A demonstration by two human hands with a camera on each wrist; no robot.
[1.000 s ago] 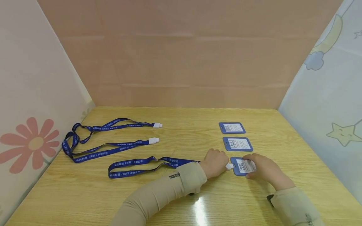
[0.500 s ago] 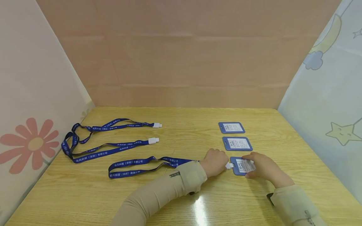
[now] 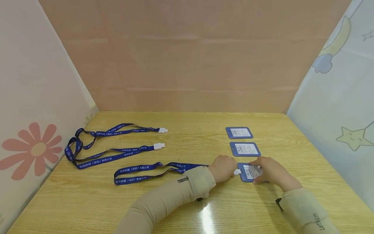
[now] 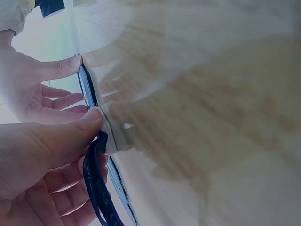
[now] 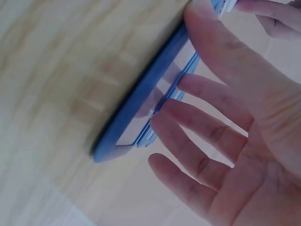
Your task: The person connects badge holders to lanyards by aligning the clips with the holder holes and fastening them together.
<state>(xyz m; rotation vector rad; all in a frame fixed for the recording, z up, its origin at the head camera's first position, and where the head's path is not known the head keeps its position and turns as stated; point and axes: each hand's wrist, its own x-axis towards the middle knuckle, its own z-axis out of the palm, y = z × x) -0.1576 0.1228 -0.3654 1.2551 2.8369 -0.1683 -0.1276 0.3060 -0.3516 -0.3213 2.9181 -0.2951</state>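
In the head view my left hand (image 3: 223, 168) pinches the white plastic clip (image 3: 237, 172) of the nearest blue lanyard (image 3: 134, 168). The clip's tip meets the slotted end of a blue ID card holder (image 3: 247, 174), which lies face up close to the wooden table. My right hand (image 3: 274, 174) grips this holder across its width, thumb on the near edge and fingers at the far edge. The left wrist view shows my left thumb (image 4: 70, 139) pressed on the clip, with the strap looping below. In the right wrist view, the right thumb (image 5: 221, 42) is on the holder's edge.
Two more blue lanyards with white clips (image 3: 159, 146) (image 3: 162, 130) lie at the left of the table (image 3: 187, 208). Behind the held holder, two other card holders (image 3: 245, 149) (image 3: 239, 132) lie in a column. Fabric walls stand at the back and sides.
Both hands stay almost in place, the clip still at the holder's slotted end. My right hand's fingers and thumb have shifted slightly on the card holder.
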